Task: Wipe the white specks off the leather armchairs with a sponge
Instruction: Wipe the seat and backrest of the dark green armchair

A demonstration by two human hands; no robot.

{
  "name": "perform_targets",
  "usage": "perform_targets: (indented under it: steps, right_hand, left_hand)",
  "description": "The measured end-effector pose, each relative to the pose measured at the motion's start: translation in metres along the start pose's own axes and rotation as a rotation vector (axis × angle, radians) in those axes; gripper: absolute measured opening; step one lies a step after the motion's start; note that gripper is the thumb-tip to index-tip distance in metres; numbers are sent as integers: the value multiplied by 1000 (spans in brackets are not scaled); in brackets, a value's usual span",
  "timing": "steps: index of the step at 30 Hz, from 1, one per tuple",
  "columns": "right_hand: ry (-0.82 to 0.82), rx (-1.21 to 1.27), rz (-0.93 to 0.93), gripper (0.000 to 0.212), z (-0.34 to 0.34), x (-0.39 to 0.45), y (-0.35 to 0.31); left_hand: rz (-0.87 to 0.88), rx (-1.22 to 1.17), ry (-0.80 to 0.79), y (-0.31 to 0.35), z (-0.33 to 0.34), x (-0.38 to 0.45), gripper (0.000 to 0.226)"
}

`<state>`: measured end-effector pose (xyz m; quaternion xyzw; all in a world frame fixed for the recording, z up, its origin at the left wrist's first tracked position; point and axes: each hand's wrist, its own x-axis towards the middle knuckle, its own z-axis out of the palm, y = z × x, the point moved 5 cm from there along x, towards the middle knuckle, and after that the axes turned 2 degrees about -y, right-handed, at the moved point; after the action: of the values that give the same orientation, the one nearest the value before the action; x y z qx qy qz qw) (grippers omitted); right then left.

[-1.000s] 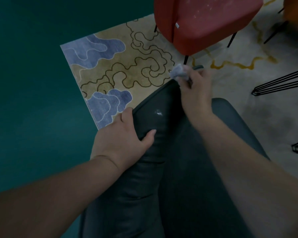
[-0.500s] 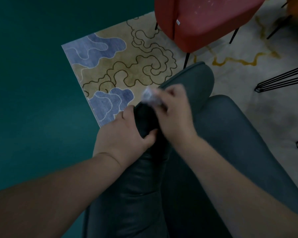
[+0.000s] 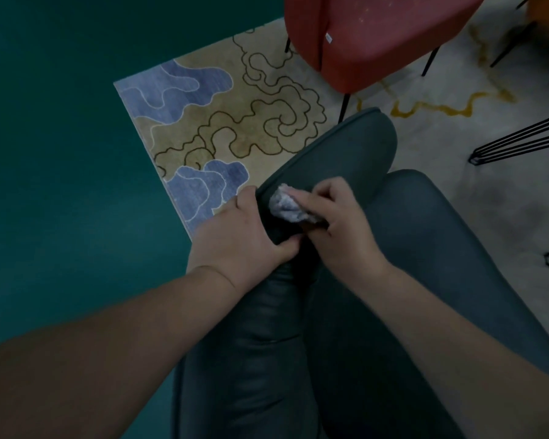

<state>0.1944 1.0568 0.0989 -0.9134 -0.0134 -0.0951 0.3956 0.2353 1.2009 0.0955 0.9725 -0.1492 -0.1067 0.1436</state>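
Observation:
A dark grey-green leather armchair (image 3: 355, 147) fills the lower middle of the head view. My left hand (image 3: 238, 236) grips its armrest from the left, thumb over the top. My right hand (image 3: 339, 229) presses a pale, crumpled sponge (image 3: 286, 205) onto the armrest just right of my left hand. No white speck shows on the armrest around the sponge. A red armchair (image 3: 377, 39) stands at the top, with faint white specks on its seat.
A patterned rug (image 3: 235, 122) in beige and blue lies under the chairs, with teal floor (image 3: 61, 153) to the left. Black wire legs (image 3: 520, 141) of another piece of furniture stand at the right edge. An orange seat shows in the top right corner.
My right hand has drawn the sponge back along the armrest from its far end toward my left hand. The white speck seen a second ago is no longer visible. My left hand stays put.

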Motion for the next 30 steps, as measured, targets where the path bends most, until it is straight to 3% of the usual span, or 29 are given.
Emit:
perform_targets:
  steps: [3,7,10,13,16,18,21,27,30]
  right_hand:
    - [80,-77,113,35,-14,24,15]
    - [220,87,270,33,-6,21,12]
    - [203,170,236,37,5,-10,-2]
    - [135,189,120,55,24,-55,-33]
    - [94,85,40,47,22,-64,-42]
    - [159,17,160,29,10,-37,-27]
    - [243,93,331,30,5,-12,-15]
    - [73,254,220,44,29,-90,-59]
    - [-22,209,224,39,21,-112,-66]
  left_hand:
    - [6,74,-5,0,-2,2,92]
    - [-15,56,-120,-1,-2,1,99]
    - [0,-36,-219,-6,-2,-13,110]
    - [-50,-178,-230,-26,-4,-52,115]
    - [-82,-266,-231,-41,-5,-97,120]
    - [-100,-329,-218,-46,-3,-110,118]
    - [-119,-338,-187,-46,-1,-113,112]
    - [-143,-282,-264,-45,-5,-113,112]
    - [-113,-221,-362,-43,-16,-117,103]
